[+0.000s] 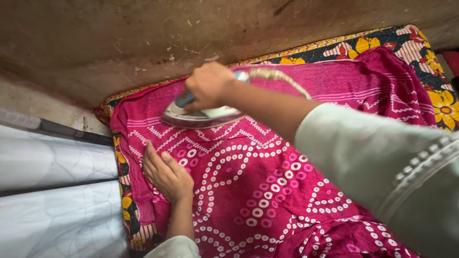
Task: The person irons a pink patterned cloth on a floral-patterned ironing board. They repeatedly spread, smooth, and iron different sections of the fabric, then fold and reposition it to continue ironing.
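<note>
Two hands are seen over one pink cloth (pixel 267 191), which is spread flat on a flowered quilt (pixel 430 57) laid beside a rough brown wall (pixel 119 38); one iron (pixel 203 114) is set on the cloth near its far edge, above the zigzag bands of the white dotted pattern. The right hand (pixel 209 86) is closed around the iron's handle, the fingers wrapped over it, so that the soleplate is kept flat against the fabric; a braided cord (pixel 282 79) is seen running from the iron's rear and passing behind the right forearm, where it is lost to view. The left hand (pixel 167 174) is laid palm down on the cloth just beside the iron's near side, fingers together and extended, nothing being gripped; it is judged to be placed there so that the fabric is held taut and smooth close to the iron. A pale sleeve (pixel 382 162) is worn on the right arm, and a second pale cuff is glimpsed at the left wrist. One white sheet (pixel 52 191) is seen at the left, apart from the cloth; the quilt's edge lies between them. One cloth, one iron, one cord and one quilt are counted.
</note>
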